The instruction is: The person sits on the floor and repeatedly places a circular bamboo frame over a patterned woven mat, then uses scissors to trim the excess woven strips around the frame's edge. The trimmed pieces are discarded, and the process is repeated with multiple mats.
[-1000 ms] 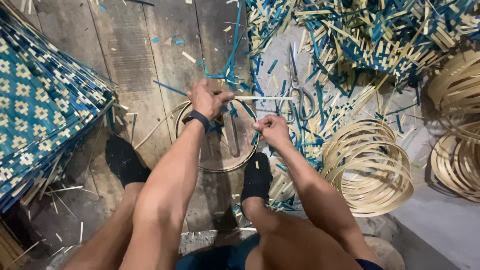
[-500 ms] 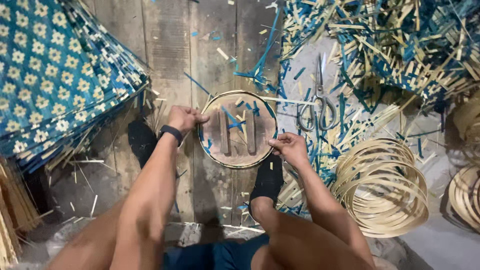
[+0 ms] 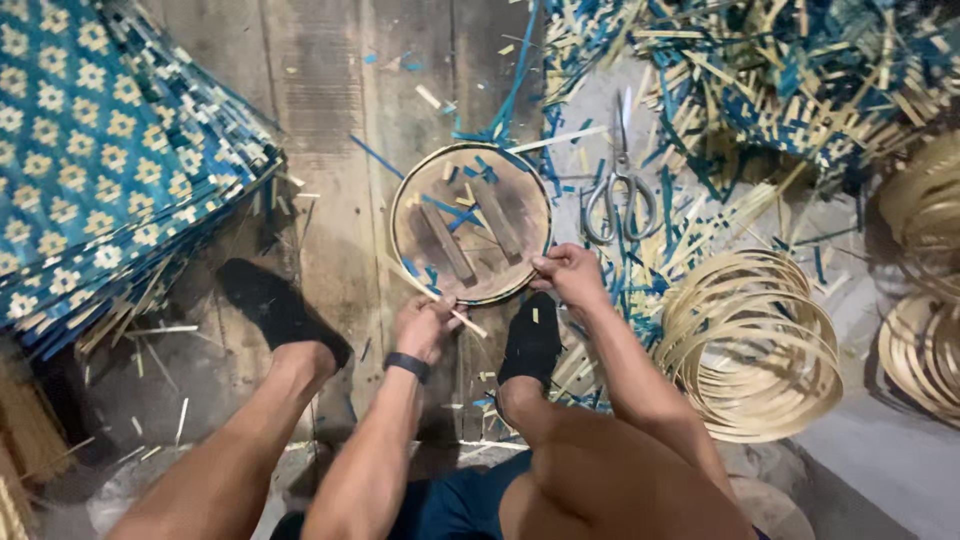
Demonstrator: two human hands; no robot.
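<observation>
Here the bamboo hoop lies flat on the plank floor, directly ahead of both hands and between the two black-socked feet. The left hand sits at the hoop's near rim, fingers closed on a thin bamboo strip whose long axis slants from upper left down to lower right across that rim. The right hand pinches the hoop's near-right edge, closed on it. Scissors lie just beyond, nearer the right hand, beside stacked bamboo rings.
</observation>
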